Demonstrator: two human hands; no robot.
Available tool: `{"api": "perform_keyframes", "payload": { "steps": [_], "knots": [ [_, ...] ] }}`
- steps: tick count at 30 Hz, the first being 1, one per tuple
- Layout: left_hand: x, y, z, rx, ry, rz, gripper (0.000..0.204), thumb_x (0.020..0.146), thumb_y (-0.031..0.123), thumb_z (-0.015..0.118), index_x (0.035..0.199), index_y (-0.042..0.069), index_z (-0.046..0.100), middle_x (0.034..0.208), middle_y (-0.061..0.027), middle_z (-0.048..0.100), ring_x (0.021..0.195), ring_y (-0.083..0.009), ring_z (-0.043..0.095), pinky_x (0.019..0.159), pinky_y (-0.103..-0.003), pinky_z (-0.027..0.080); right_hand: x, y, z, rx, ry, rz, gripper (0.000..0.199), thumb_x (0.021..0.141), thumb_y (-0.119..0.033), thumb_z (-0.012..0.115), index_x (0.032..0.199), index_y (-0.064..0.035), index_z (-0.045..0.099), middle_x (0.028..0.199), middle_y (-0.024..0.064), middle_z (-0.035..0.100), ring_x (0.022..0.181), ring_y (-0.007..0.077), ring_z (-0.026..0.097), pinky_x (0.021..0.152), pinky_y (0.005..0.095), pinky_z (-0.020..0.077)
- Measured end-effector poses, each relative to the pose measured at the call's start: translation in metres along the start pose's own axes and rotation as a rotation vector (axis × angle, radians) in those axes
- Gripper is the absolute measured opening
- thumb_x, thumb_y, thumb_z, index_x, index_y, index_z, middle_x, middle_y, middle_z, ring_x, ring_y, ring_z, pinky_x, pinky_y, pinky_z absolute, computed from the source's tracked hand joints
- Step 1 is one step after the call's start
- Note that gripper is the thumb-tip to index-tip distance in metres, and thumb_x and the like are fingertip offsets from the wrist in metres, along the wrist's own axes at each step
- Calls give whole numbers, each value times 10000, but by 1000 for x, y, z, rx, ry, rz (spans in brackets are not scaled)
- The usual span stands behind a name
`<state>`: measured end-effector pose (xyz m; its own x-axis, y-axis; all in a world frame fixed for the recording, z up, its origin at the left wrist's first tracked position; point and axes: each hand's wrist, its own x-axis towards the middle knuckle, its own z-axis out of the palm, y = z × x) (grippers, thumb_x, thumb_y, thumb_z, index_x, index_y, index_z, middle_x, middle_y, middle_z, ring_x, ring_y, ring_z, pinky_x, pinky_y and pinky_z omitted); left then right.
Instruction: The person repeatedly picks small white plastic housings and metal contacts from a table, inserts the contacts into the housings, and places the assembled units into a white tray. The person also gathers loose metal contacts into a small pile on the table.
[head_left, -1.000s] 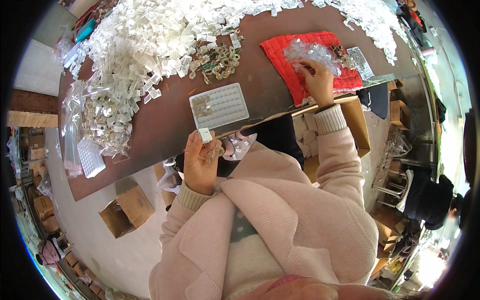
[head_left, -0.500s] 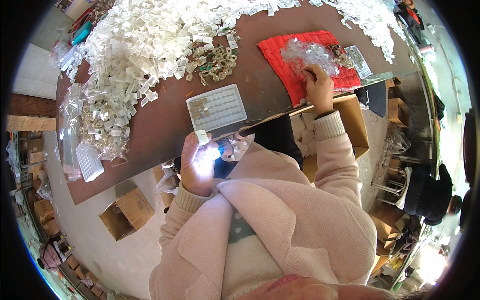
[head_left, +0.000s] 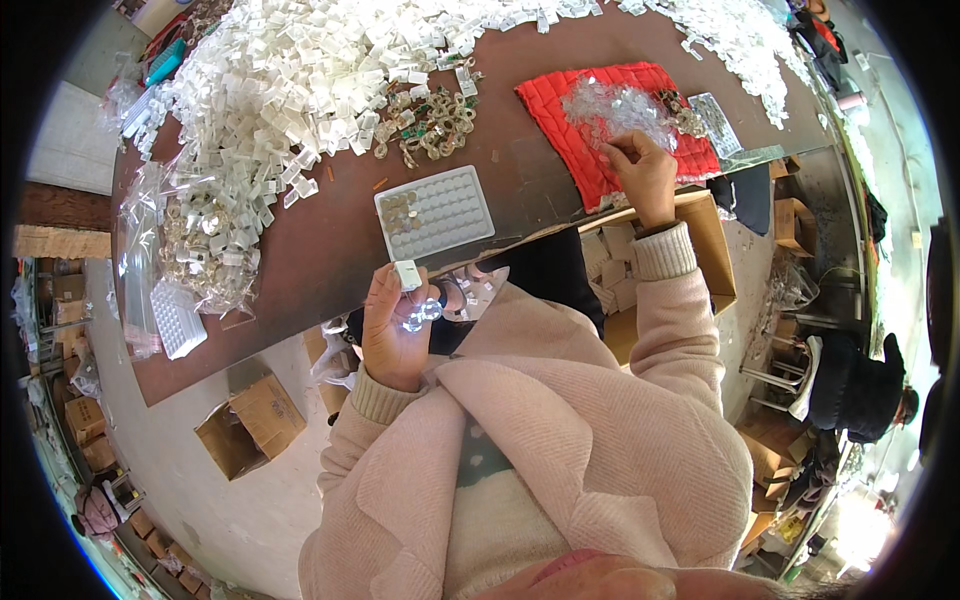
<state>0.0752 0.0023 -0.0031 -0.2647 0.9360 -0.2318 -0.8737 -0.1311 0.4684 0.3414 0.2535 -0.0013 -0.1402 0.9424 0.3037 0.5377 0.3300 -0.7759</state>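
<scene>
Clear beads [head_left: 622, 108] on the red cloth [head_left: 560, 110] meet my right hand [head_left: 645, 175], pinching some; my left hand [head_left: 393, 325] grips a white box [head_left: 407, 275]. Tray [head_left: 435, 212] barely filled, most left.

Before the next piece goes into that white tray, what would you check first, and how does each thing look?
1. Left hand has a piece ready: ok, it holds a small white box and some shiny bits by the table edge.
2. White tray within reach and lying flat: ok, just ahead of that hand.
3. Free pockets in the tray: ok, only its left corner looks filled.
4. Right hand on its supply: ok, fingers in the clear pieces on the red cloth.
5. Which way up the box is: cannot tell.
</scene>
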Motion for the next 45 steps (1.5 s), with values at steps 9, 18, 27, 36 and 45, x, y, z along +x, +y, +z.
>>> {"api": "perform_keyframes", "payload": {
  "steps": [9, 18, 27, 36, 45],
  "knots": [
    [-3, -3, -5, 27, -23, -7, 224, 1026, 252, 583, 1120, 49, 598, 950, -58, 623, 769, -133, 471, 741, -313, 400, 1, -2, -1, -71, 6, 49, 78, 909, -18, 695, 983, 6, 702, 804, 106, 731, 771, 133, 739, 660, 281, 565],
    [-5, -9, 10, 91, -83, 87, 247, 968, 159, 679, 1188, 57, 629, 1087, -145, 671, 897, -174, 579, 826, -327, 467, -86, -123, 49, 706, -398, -55, 91, 949, 44, 623, 1035, 35, 650, 1017, 124, 730, 929, 180, 721, 840, 287, 559],
    [-8, -1, 6, -13, -102, 138, 219, 966, 136, 694, 1152, 44, 623, 1005, -68, 681, 881, -125, 625, 823, -296, 537, -109, -169, 80, 505, -469, -371, 175, 858, 62, 682, 1003, -29, 647, 1018, 126, 748, 855, 271, 748, 745, 310, 587],
    [-8, 2, -1, -6, -98, 118, 204, 954, 108, 705, 1127, 21, 639, 1056, -83, 700, 919, -149, 677, 822, -298, 558, -109, -164, 79, 585, -575, -235, 150, 880, 68, 665, 999, -21, 657, 1030, 118, 754, 836, 201, 737, 742, 285, 572],
    [-13, 19, -1, 284, -8, 246, 135, 937, -35, 666, 1067, 2, 658, 1019, -74, 712, 849, -110, 670, 767, -232, 557, -106, -165, 83, 638, -685, -237, 139, 910, 90, 630, 1004, -1, 677, 1116, 152, 741, 662, 90, 660, 642, 242, 544]
  ]
}}
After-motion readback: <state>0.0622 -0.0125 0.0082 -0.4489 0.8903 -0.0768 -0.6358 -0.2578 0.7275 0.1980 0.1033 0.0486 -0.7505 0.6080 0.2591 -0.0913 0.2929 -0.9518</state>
